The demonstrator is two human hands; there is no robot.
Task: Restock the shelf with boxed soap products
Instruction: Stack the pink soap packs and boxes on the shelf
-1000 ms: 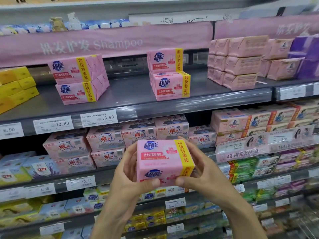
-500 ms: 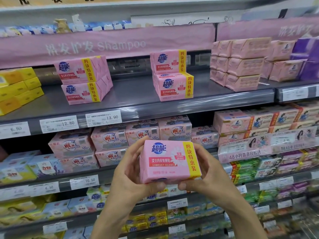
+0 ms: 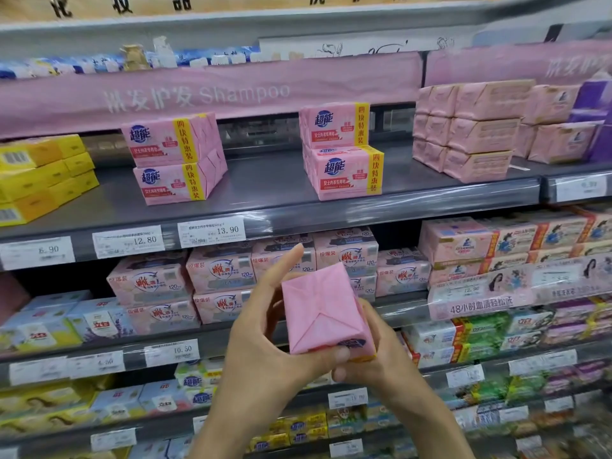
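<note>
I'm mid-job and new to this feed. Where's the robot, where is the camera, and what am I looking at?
There is no robot: a person wears the one camera on their head, looking down at their own bare hands. The left hand and right hand together hold a pink soap pack, its folded end facing the camera. Ahead, the grey shelf carries two stacks of similar pink packs, a left stack and a right stack, with bare shelf between them.

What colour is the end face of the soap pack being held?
Plain pink, crossed by diagonal fold creases, on the soap pack. It shows best in the head view.
</note>
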